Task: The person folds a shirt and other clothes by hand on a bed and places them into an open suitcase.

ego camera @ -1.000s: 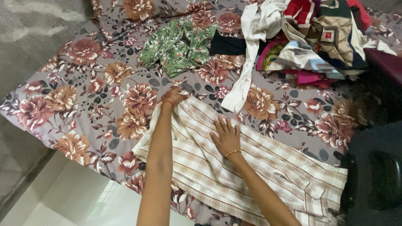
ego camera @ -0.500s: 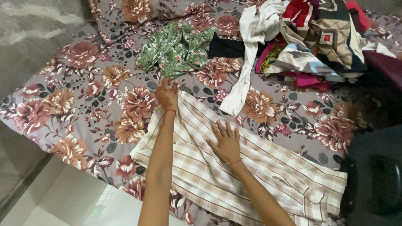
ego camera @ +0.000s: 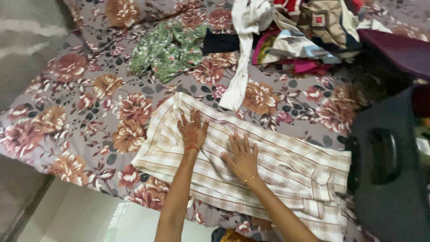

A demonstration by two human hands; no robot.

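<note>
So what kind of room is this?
Probably a bedroom: a bed with a flowery sheet, a heap of clothes, and both hands flat on a checked shirt.

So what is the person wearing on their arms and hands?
Both forearms are bare, with no sleeves in view. The left hand has a thin red thread around its wrist and dark patterned markings on its back. The right hand has a thin gold bangle at the wrist.

Floral bed (ego camera: 80,103); checked shirt (ego camera: 277,166), green garment (ego camera: 165,51), clothes pile (ego camera: 304,36).
</note>
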